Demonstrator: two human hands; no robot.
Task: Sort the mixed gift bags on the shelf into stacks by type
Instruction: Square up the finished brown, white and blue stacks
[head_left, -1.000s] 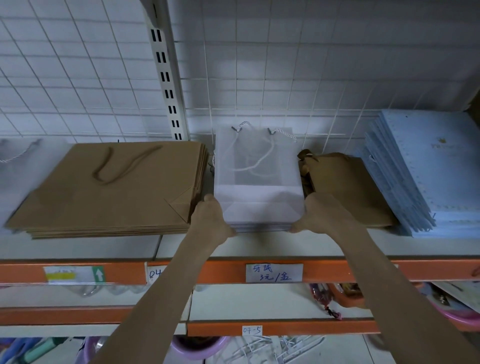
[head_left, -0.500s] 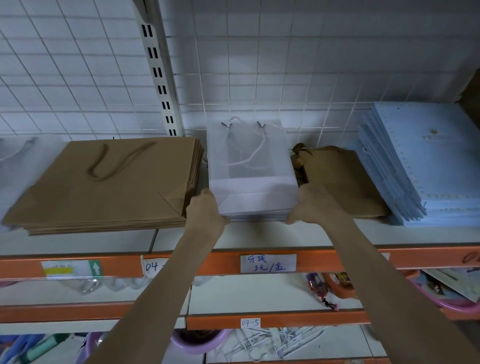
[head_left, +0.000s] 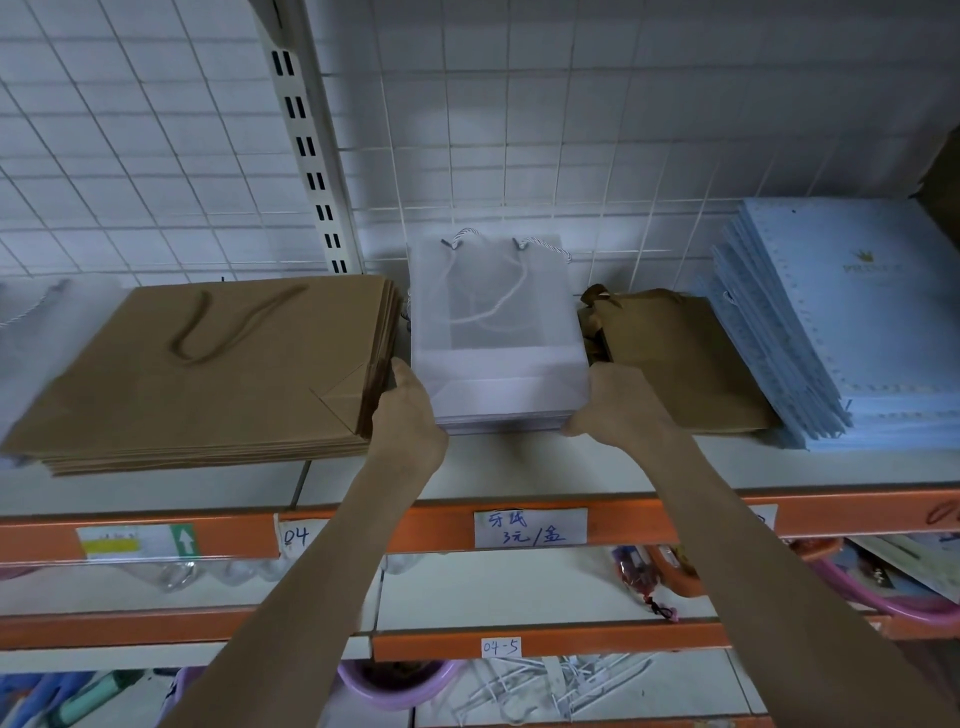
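Observation:
A stack of translucent white gift bags (head_left: 498, 374) with white rope handles lies at the middle of the shelf (head_left: 519, 467). My left hand (head_left: 408, 410) holds its front left corner and my right hand (head_left: 618, 402) holds its front right corner, thumbs at the front edge. Left of it lies a stack of large brown paper bags (head_left: 208, 374). To the right are small brown bags (head_left: 675, 364), then a slanted pile of light blue bags (head_left: 852, 322). Most of my fingers are hidden beside the white stack.
A wire grid wall (head_left: 519, 130) and a slotted upright (head_left: 311, 145) close off the back. The orange shelf edge (head_left: 363, 530) carries paper labels. Lower shelves hold plastic items and a purple basin (head_left: 395, 680). Another pale bag (head_left: 26, 312) shows at the far left.
Both hands stay on the white stack's front corners. The camera has drawn closer and the stack sits slightly farther back on the shelf.

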